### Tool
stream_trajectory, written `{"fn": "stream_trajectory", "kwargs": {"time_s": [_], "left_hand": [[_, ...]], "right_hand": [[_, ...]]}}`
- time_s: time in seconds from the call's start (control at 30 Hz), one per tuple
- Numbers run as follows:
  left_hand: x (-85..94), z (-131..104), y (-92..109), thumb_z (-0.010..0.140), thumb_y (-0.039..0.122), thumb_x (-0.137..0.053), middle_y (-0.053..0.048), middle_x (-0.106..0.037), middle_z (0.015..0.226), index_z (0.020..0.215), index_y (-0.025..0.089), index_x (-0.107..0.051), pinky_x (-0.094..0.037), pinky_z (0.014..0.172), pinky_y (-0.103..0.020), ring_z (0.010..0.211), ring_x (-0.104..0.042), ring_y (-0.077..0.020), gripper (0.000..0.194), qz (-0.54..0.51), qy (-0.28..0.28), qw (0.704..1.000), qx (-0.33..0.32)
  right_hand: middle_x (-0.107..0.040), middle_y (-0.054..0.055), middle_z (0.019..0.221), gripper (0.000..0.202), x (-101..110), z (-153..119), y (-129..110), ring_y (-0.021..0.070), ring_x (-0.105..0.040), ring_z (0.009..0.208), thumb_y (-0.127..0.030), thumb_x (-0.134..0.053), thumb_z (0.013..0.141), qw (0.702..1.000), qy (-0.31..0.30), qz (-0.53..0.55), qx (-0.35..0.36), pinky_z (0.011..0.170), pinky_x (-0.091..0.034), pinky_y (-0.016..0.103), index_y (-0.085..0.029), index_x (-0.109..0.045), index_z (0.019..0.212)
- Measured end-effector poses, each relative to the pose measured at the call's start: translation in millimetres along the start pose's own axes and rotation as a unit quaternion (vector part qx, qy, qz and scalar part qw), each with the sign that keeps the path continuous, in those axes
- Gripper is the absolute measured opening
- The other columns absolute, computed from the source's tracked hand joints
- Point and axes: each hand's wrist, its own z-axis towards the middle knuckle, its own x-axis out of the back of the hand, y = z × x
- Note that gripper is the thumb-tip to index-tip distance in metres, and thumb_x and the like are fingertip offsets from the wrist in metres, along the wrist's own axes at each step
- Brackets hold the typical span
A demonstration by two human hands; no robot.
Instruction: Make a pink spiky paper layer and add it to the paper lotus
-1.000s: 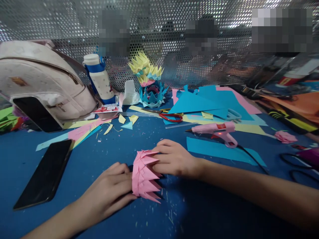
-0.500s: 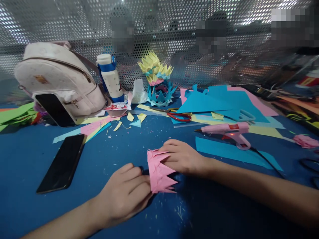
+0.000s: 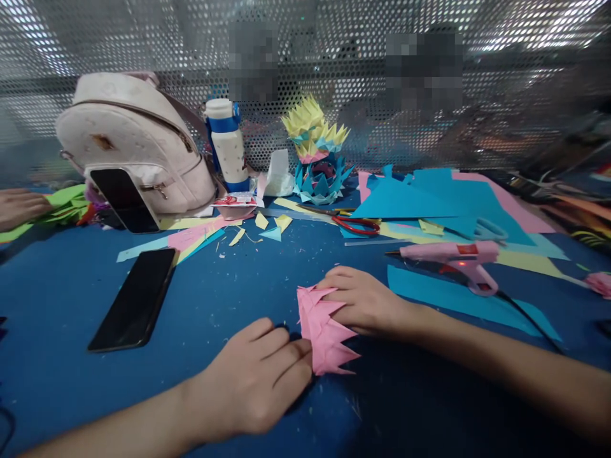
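Note:
A pink folded-paper piece with spiky points [image 3: 324,331] lies on the blue table [image 3: 229,286] between my two hands. My left hand [image 3: 260,381] presses against its near left edge with curled fingers. My right hand [image 3: 365,299] grips its far right side, fingers over the top spikes. A pink hot glue gun [image 3: 453,257] with a lit red light rests just beyond my right hand, its black cord trailing right.
A black phone [image 3: 136,299] lies at left; a second phone leans on a white backpack [image 3: 133,140]. A bottle [image 3: 228,146], a yellow-and-blue paper flower [image 3: 317,156], red scissors [image 3: 353,224], coloured paper sheets [image 3: 429,197] sit behind. Another person's hand [image 3: 19,207] shows far left.
The view has shifted, so everything sits further right in frame. My left hand has closed in on the pink piece's near edge, and another person's hand has come into view at far left.

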Motion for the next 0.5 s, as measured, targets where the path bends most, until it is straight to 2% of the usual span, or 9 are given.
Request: {"fn": "stream_trajectory", "kwargs": {"time_s": [0.27,0.5], "left_hand": [[2.0,2.9,-0.3,0.091,0.013,-0.055,-0.006,-0.070,0.090,0.098,0.011,-0.062,-0.029,0.060,-0.034,0.067,-0.047,-0.0171,0.010,-0.009,0.003,1.000,0.004],[-0.2,3.5,0.3,0.092,0.013,-0.054,-0.005,-0.069,0.086,0.093,0.012,-0.062,-0.030,0.060,-0.034,0.067,-0.047,-0.0162,0.008,0.000,0.006,1.000,0.003]], "right_hand": [[-0.068,0.006,0.088,0.036,1.3,3.4,-4.2,0.0177,-0.056,0.091,-0.019,-0.030,0.098,1.000,0.002,-0.022,-0.011,0.085,-0.044,0.037,-0.019,-0.057,0.073],[-0.067,0.007,0.083,0.036,-1.1,3.1,-8.1,0.0183,-0.057,0.089,-0.021,-0.032,0.095,0.999,0.035,-0.041,-0.008,0.083,-0.045,0.036,-0.020,-0.056,0.069]]}}
